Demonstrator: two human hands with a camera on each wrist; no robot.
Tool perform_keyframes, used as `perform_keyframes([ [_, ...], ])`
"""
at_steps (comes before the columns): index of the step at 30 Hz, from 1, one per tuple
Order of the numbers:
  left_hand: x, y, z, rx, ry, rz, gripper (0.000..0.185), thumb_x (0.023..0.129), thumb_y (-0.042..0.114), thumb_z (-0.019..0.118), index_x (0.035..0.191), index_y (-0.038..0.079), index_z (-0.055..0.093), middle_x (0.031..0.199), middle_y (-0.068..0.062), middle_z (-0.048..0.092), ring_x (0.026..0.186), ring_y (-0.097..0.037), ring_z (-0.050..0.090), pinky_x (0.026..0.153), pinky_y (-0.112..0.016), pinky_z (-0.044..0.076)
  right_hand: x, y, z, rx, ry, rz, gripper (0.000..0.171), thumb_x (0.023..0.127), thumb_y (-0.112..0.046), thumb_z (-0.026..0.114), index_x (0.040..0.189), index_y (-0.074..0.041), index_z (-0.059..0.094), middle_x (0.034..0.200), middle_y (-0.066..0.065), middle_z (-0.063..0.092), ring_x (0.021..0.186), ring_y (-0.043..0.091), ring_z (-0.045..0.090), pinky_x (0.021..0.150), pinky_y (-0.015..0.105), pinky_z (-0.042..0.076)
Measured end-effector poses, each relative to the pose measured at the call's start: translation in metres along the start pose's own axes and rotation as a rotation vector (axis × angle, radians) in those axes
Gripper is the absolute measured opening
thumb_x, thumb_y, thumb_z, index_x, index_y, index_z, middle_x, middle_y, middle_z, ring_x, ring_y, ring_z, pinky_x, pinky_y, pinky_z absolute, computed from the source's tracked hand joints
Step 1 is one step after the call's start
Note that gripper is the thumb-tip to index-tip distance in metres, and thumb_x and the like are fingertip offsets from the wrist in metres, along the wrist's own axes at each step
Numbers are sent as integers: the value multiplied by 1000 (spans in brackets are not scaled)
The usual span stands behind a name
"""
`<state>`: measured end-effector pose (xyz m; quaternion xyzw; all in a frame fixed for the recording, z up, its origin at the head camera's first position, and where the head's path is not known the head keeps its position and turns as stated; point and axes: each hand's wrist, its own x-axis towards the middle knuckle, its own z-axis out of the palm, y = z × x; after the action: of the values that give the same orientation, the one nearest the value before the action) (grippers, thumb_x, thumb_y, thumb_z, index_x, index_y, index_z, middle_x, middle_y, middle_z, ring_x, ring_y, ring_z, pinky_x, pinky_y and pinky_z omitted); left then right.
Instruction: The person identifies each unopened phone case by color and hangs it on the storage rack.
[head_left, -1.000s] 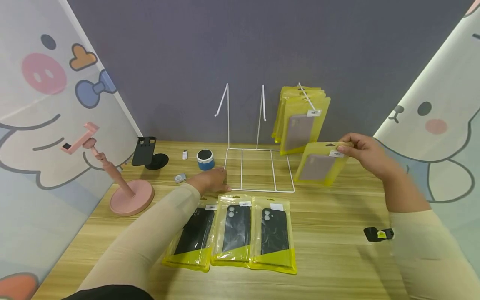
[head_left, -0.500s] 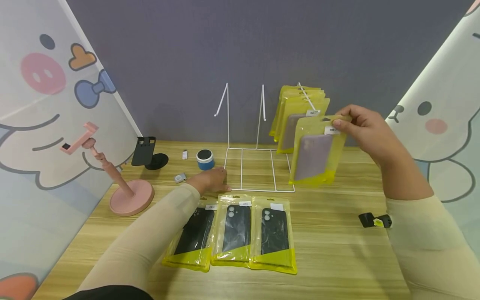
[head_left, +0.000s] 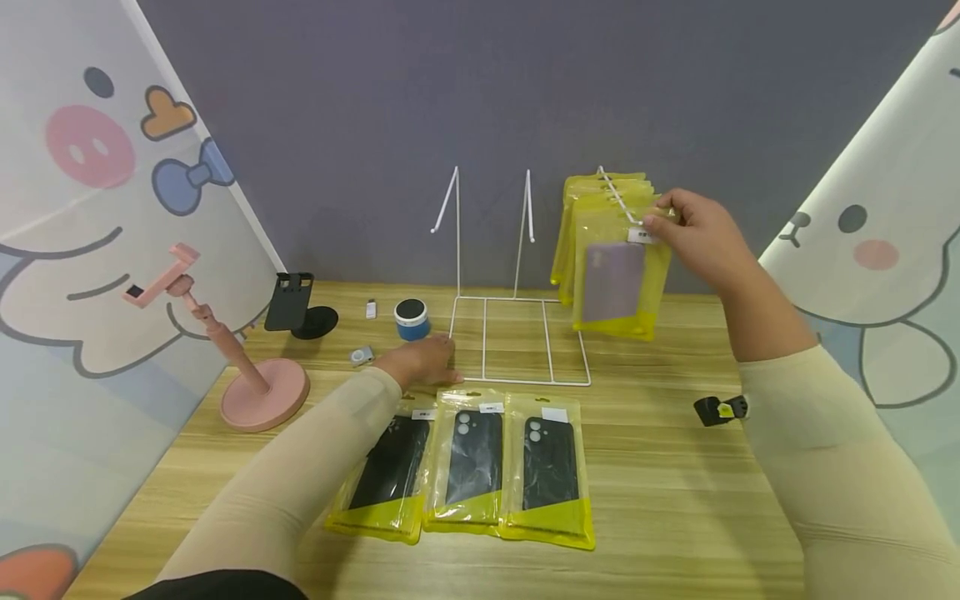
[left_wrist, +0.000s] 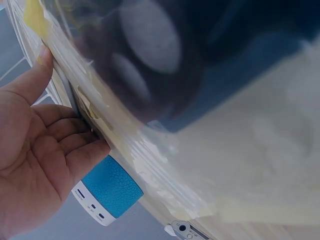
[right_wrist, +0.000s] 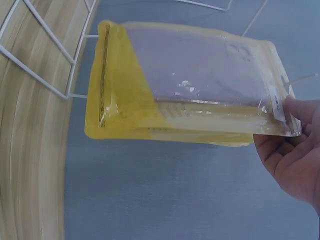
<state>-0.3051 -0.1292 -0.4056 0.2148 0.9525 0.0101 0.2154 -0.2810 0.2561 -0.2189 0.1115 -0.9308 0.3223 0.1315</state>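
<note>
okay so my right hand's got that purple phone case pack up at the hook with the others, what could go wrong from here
1. The right hand pinches only the top corner of the purple case pack, right at the tip of the hook. If the hang hole misses the tip, the pack could drop to the table.
2. That hook already carries a stack of yellow packs; pushing could knock them or tip the light wire rack, though the left hand rests at its base.

Three packaged cases (head_left: 480, 467) lie on the counter (head_left: 675, 517) before the wire rack (head_left: 517, 333); a speaker (head_left: 411, 319) sits left of it.
</note>
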Motion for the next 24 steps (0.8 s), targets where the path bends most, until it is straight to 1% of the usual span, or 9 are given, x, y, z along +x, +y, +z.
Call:
perform_keyframes([
  [5, 0, 0, 0, -13, 8, -5, 83, 98, 50, 54, 154, -4, 24, 161, -21, 19, 150, -34, 19, 124, -43, 18, 16, -1, 4, -17, -15, 55, 54, 99, -54, 48, 129, -9, 54, 90, 6, 52, 79, 25, 45, 64, 37, 39],
  [10, -1, 1, -1, -19, 9, -13, 83, 98, 50, 54, 154, -3, 24, 162, -21, 19, 150, -34, 19, 124, -43, 18, 26, 0, 7, -25, -10, 87, 55, 99, -53, 48, 130, -8, 53, 92, 6, 53, 80, 25, 46, 65, 37, 40],
  [12, -2, 1, -1, -25, 8, -17, 83, 97, 50, 55, 154, -3, 24, 162, -20, 19, 150, -34, 19, 124, -43, 19, 27, 1, 9, -21, -12, 90, 55, 98, -54, 48, 128, -8, 53, 92, 7, 53, 80, 24, 47, 66, 37, 41],
  [14, -2, 2, -1, -27, 11, -18, 83, 97, 50, 55, 154, -3, 25, 162, -20, 20, 150, -34, 19, 124, -43, 19, 26, 3, 10, -12, -14, 86, 56, 98, -55, 48, 128, -8, 52, 94, 7, 54, 80, 21, 51, 67, 35, 44],
  [16, -2, 2, -1, -27, 11, -21, 83, 97, 50, 55, 154, -3, 25, 161, -20, 20, 150, -34, 19, 124, -43, 19, 25, 5, 11, 4, -22, 87, 59, 98, -56, 47, 130, -7, 51, 99, 7, 56, 85, 22, 55, 69, 33, 47],
  [19, -2, 2, -2, -24, 7, -25, 83, 98, 50, 54, 154, -3, 24, 162, -20, 19, 150, -34, 19, 124, -43, 20, 22, 8, 12, 19, -26, 81, 62, 98, -55, 47, 139, -8, 46, 107, 7, 56, 93, 23, 58, 74, 31, 49],
  [22, -2, 3, -2, -22, 2, -26, 82, 98, 49, 55, 154, -3, 24, 162, -21, 19, 150, -34, 19, 124, -43, 19, 18, 11, 12, 28, -22, 71, 65, 99, -53, 47, 147, -10, 39, 119, 10, 53, 102, 25, 56, 79, 35, 49],
  [24, -2, 3, -2, -17, 2, -23, 82, 98, 49, 54, 154, -3, 24, 162, -21, 19, 150, -34, 19, 124, -43, 19, 13, 16, 12, 43, -20, 68, 67, 99, -52, 47, 151, -12, 34, 128, 12, 51, 110, 26, 53, 85, 41, 48],
])
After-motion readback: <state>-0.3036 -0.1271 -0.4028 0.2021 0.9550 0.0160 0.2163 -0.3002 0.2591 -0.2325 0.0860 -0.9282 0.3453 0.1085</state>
